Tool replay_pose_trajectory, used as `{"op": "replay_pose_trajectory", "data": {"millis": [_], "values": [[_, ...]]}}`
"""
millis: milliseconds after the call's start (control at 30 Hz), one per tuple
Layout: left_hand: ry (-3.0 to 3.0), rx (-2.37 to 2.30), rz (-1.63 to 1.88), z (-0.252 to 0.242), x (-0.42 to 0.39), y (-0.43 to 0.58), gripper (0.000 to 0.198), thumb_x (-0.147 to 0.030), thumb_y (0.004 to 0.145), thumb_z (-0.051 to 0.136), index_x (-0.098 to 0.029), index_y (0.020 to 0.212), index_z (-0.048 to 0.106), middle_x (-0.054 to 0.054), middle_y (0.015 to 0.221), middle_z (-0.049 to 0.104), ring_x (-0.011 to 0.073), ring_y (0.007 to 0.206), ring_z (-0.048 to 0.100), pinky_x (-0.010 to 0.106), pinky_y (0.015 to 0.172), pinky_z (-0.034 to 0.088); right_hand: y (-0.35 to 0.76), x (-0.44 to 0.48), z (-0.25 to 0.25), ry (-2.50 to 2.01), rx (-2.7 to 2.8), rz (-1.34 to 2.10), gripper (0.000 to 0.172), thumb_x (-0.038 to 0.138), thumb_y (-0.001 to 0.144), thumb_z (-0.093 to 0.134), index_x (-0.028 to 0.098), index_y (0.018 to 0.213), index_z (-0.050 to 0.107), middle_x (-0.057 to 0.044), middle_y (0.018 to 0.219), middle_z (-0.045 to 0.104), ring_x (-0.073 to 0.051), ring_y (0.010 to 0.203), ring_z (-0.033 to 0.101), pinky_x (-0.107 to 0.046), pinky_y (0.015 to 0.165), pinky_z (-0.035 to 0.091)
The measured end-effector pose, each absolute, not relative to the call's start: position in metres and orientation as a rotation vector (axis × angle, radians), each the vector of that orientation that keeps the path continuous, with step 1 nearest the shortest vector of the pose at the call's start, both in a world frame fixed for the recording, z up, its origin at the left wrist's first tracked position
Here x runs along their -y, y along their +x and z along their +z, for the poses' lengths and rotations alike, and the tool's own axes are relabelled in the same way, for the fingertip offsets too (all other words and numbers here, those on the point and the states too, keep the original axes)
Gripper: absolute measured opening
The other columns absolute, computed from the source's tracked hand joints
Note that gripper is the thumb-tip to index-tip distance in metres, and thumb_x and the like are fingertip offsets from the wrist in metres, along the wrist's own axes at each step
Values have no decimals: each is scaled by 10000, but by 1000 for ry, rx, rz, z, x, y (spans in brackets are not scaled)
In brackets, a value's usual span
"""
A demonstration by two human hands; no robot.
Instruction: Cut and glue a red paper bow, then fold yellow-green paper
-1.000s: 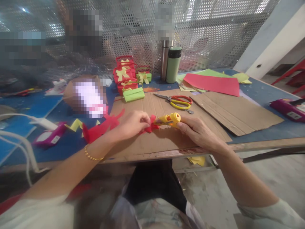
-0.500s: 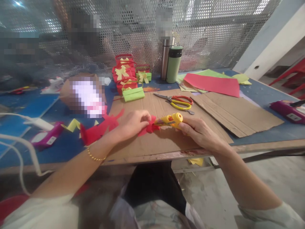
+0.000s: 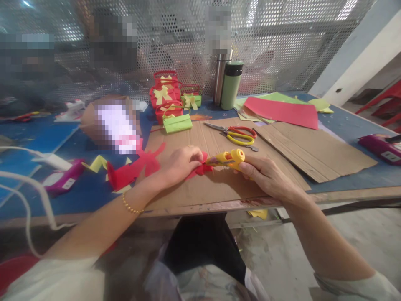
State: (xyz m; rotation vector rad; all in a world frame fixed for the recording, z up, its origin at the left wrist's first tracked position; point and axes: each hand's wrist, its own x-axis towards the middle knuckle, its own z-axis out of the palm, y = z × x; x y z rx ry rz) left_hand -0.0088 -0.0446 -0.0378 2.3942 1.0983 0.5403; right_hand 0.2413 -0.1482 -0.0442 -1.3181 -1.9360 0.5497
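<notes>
Over the cardboard sheet (image 3: 175, 192), my left hand (image 3: 183, 164) pinches a piece of red paper (image 3: 205, 168) cut into petal-like lobes. My right hand (image 3: 263, 173) is closed around a yellow hot glue gun (image 3: 227, 158). Its nozzle points left and meets the red paper beside my left fingertips; whether glue is coming out is too small to tell. Beyond the glue gun lie scissors (image 3: 233, 133) with one red and one yellow handle. Left of my left hand are more red paper cutouts (image 3: 125, 173).
Small red paper bags (image 3: 163, 96) with yellow bows and a green one (image 3: 178, 123) stand at the back. A green bottle (image 3: 232, 85) is beside them. Red paper sheet (image 3: 282, 110) and cardboard (image 3: 319, 154) lie right. Purple power strip (image 3: 64, 177) and white cables lie left.
The whole view has shifted slightly, so things sit a little further right. Both hands keep their hold, and the glue gun's nozzle stays at the red paper.
</notes>
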Motion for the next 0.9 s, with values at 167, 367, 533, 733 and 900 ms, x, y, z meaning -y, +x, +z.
{"op": "replay_pose_trajectory", "data": {"millis": [167,367,533,733,900], "values": [[2366,-1136,528,-36,45,-11,93,-152,859,691,-211,804,645,-21,762,672,156,734,601,297,683,427,242,147,-45,-1333,1929,505,538,627,1051,408,207,769,591,3,655,570,-139,600,521,-280,569,376],[2366,-1154,499,-36,44,-11,92,-146,839,703,-217,802,657,-15,803,692,163,770,616,292,683,422,243,146,-47,-1369,1943,452,511,595,1053,415,208,775,600,-38,755,636,-177,689,567,-304,624,410],[2372,-1144,495,-37,44,-11,88,-143,846,689,-220,811,662,-13,814,696,165,786,622,288,704,442,241,144,-47,-1355,1961,442,486,563,1062,415,204,794,603,-50,800,649,-190,731,582,-314,656,422],[2404,-1145,487,-36,45,-10,74,-169,857,686,-222,818,652,-9,812,691,174,790,625,296,710,449,241,145,-45,-1327,2001,451,479,560,1066,409,206,797,588,-43,780,625,-184,720,555,-315,663,415],[2408,-1135,475,-36,45,-10,92,-159,854,684,-221,808,636,-5,826,702,177,790,623,296,699,439,243,147,-39,-1358,2025,438,473,551,1066,407,209,795,589,-43,771,622,-185,708,551,-327,673,412]]}}
